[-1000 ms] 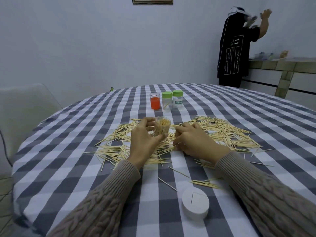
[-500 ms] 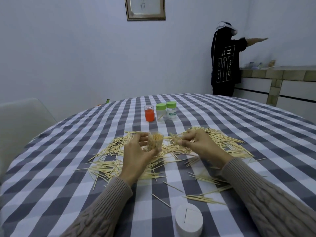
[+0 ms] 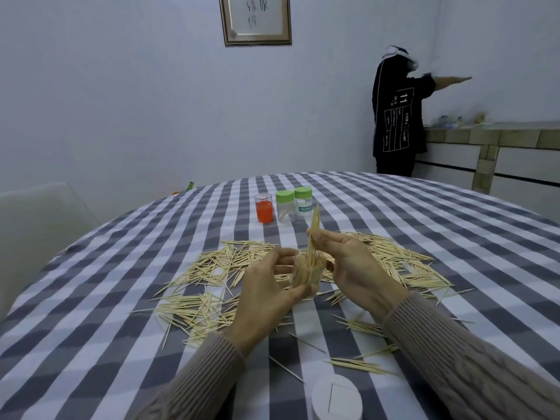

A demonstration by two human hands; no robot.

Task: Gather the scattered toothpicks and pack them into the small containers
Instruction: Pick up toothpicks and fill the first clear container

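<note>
Toothpicks [image 3: 313,237] look light, stiff, snappable, so I'd pinch mid-shaft w/ low force; right hand [image 3: 354,268] fingers pinch a bundle going into the container [image 3: 306,275] gripped by left hand [image 3: 266,295], rest scattered on counter [image 3: 91,328]

Home dining room, checked tablecloth [image 3: 394,225], framed picture [image 3: 256,19], tiled counter [image 3: 491,137]

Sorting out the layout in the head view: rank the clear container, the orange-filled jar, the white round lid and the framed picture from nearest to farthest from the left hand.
1. Clear container, held in the left hand.
2. White round lid, at the near table edge.
3. Orange-filled jar, farther back on the table.
4. Framed picture, on the far wall.
</note>
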